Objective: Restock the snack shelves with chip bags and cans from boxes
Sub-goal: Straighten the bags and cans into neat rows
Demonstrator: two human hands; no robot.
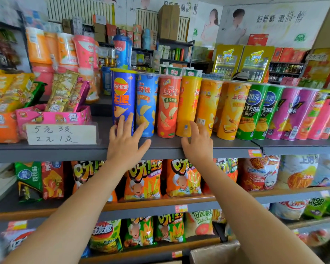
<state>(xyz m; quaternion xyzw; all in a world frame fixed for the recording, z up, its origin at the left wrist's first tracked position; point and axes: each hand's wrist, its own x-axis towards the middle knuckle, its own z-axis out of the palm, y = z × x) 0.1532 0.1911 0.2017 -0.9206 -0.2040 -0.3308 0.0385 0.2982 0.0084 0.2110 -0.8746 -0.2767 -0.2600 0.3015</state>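
on the top shelf (198, 147) the left hand (126, 141) is spread flat, fingertips against the dark blue can (123, 100) and light blue can (147, 105), seemingly to push them back into line. the right hand (197, 141), fingers loose and gripping nothing, touches the yellow can (189, 105), likely squaring the upright row so labels face out.

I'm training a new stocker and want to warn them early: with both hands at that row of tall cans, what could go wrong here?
1. The cans stand packed side by side; the left hand at the dark blue can could topple one into its neighbours.
2. The right hand touches the yellow can, which stands near the shelf edge; a pull may drop it.
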